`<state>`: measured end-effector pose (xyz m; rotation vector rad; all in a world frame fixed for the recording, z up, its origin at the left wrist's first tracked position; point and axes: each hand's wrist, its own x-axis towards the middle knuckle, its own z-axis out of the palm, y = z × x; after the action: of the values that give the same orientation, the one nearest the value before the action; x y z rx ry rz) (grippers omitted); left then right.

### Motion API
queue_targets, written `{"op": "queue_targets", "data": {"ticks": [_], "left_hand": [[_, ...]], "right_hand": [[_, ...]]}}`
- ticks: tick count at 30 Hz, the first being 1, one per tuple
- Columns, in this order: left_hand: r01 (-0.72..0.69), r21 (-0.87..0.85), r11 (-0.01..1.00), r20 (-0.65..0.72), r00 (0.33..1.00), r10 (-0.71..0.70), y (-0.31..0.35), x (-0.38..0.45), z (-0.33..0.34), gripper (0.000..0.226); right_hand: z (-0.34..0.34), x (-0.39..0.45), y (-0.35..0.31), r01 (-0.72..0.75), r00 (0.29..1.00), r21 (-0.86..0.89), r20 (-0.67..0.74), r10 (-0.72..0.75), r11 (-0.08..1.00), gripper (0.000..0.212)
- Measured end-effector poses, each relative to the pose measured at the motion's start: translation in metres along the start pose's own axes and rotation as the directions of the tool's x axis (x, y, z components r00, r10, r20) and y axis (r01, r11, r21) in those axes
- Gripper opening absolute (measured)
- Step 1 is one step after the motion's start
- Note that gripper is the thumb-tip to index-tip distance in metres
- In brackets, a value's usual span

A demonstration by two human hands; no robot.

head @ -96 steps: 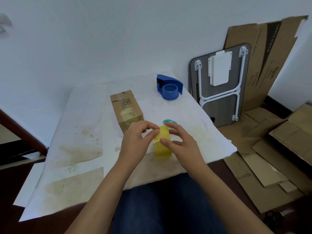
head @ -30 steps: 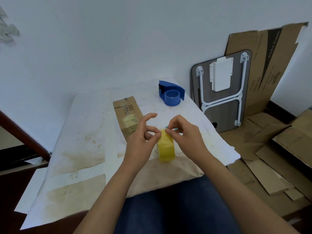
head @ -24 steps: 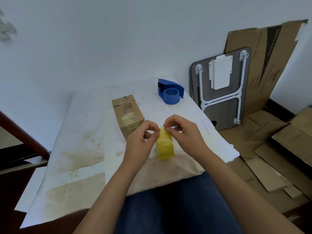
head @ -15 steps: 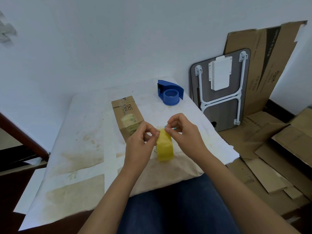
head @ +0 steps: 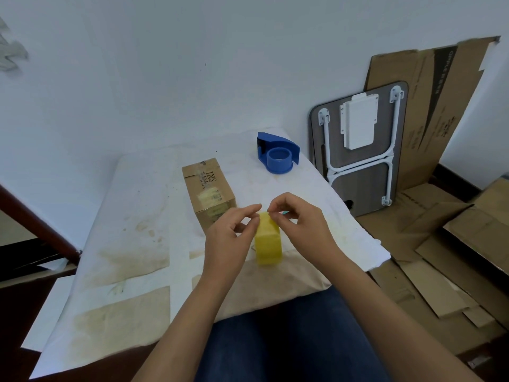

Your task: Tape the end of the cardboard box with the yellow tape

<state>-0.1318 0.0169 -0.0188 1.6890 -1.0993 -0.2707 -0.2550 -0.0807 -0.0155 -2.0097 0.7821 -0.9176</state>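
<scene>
My right hand (head: 300, 224) has shifted to pinch the top edge of the yellow tape (head: 268, 239); my left hand (head: 228, 238) still steadies it, fingers pressed. Cardboard box (head: 209, 191) lies at 10 o'clock, blue dispenser (head: 278, 155) at 12.

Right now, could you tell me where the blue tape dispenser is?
In the head view, the blue tape dispenser sits at the table's far right corner, beyond the cardboard box.

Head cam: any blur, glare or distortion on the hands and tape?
Head view: soft even light, no glare; yellow tape and both hands reasonably sharp, fingertips slightly soft; wide-angle bending visible toward the edges, e.g. the leaning cardboard.
</scene>
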Motion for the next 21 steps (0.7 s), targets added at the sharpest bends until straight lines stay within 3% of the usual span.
{"op": "queue_targets", "data": {"ticks": [13, 21], "left_hand": [[-0.162, 0.213, 0.964, 0.059, 0.986, 0.153, 0.000, 0.005, -0.003, 0.029], [-0.179, 0.302, 0.936, 0.066, 0.984, 0.167, 0.004, 0.012, -0.004, 0.025]], "right_hand": [[-0.001, 0.002, 0.004, 0.029, 0.999, -0.029, 0.020, -0.028, 0.999, 0.014], [0.001, 0.002, 0.005, 0.040, 0.999, -0.087, 0.002, -0.040, 0.995, 0.013]]}}
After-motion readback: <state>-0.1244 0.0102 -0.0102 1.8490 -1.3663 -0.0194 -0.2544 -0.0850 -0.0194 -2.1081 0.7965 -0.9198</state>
